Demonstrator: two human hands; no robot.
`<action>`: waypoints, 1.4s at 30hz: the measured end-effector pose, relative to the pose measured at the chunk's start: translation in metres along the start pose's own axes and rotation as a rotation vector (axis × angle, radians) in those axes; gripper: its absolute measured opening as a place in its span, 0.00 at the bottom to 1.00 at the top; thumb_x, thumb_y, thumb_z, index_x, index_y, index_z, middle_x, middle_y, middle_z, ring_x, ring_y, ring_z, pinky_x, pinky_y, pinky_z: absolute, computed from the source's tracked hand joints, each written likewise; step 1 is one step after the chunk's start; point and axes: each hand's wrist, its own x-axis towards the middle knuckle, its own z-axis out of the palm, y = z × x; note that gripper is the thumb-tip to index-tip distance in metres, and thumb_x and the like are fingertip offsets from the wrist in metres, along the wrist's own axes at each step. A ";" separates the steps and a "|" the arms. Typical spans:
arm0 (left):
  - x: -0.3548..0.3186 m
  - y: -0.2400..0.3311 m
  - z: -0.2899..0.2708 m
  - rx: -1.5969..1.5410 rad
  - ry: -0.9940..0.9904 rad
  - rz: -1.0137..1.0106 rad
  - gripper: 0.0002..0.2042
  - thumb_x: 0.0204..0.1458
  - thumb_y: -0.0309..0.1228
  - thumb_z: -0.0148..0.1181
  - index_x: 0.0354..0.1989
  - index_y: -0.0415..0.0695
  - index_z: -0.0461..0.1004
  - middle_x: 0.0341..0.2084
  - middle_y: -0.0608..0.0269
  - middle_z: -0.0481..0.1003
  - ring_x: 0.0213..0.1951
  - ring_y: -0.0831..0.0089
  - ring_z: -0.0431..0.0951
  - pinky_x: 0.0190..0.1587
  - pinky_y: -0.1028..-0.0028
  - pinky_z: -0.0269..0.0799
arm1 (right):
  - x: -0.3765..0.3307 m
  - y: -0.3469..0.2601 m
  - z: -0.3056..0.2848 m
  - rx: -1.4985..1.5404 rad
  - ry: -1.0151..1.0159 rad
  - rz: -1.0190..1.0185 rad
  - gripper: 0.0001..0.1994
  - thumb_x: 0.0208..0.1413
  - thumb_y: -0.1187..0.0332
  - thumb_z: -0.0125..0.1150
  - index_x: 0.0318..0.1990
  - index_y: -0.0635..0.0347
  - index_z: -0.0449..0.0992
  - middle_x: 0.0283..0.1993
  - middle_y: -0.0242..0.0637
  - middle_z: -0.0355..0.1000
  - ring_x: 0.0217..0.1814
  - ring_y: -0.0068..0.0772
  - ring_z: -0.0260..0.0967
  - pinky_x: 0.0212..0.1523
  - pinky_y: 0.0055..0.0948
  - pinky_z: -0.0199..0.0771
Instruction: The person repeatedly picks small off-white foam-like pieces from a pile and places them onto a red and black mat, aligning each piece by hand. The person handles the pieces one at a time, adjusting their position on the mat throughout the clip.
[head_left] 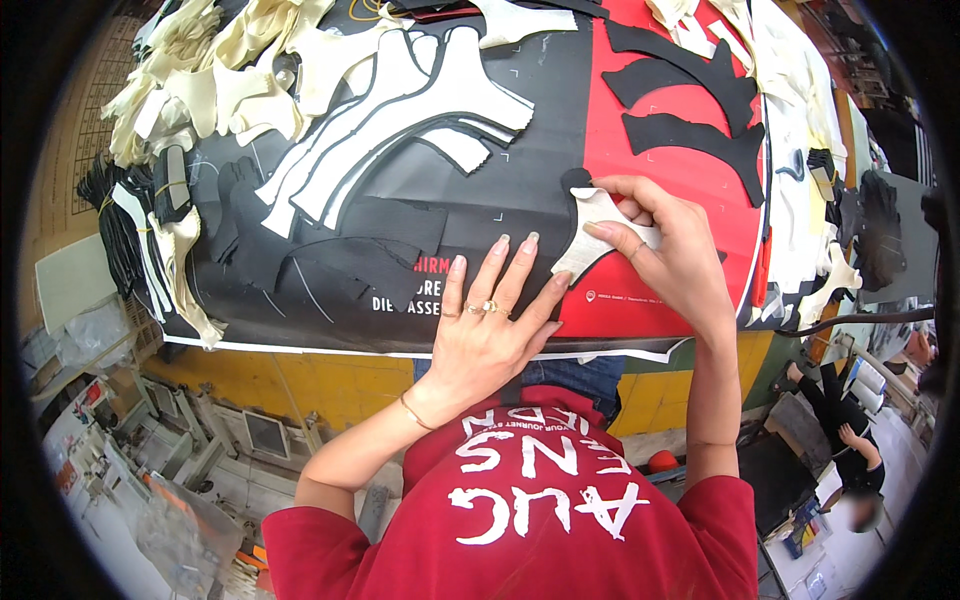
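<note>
My right hand (pixel 668 240) pinches the edge of a small cream fabric piece (pixel 597 238) between thumb and fingers. Black material (pixel 576 180) shows along that piece's left side and top. My left hand (pixel 488 335) lies flat on the black and red printed sheet (pixel 520 190), fingers spread, its thumb touching the lower corner of the cream piece. Left of it rest thin black cut pieces (pixel 350 265). Farther off, several white curved pieces with black edges (pixel 400 115) overlap one another.
Black curved pieces (pixel 695 145) lie on the red part at the far right. A heap of cream cut pieces (pixel 235 90) fills the far left. Tied bundles (pixel 170 190) sit at the left edge. Another person (pixel 850 430) is at the lower right.
</note>
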 end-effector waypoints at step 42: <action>-0.002 -0.009 0.011 0.205 0.127 0.113 0.20 0.56 0.48 0.58 0.56 0.59 0.78 0.62 0.49 0.69 0.64 0.51 0.67 0.70 0.51 0.46 | 0.005 -0.009 -0.005 -0.172 -0.108 0.081 0.22 0.54 0.63 0.69 0.52 0.54 0.64 0.38 0.47 0.78 0.45 0.58 0.77 0.39 0.53 0.72</action>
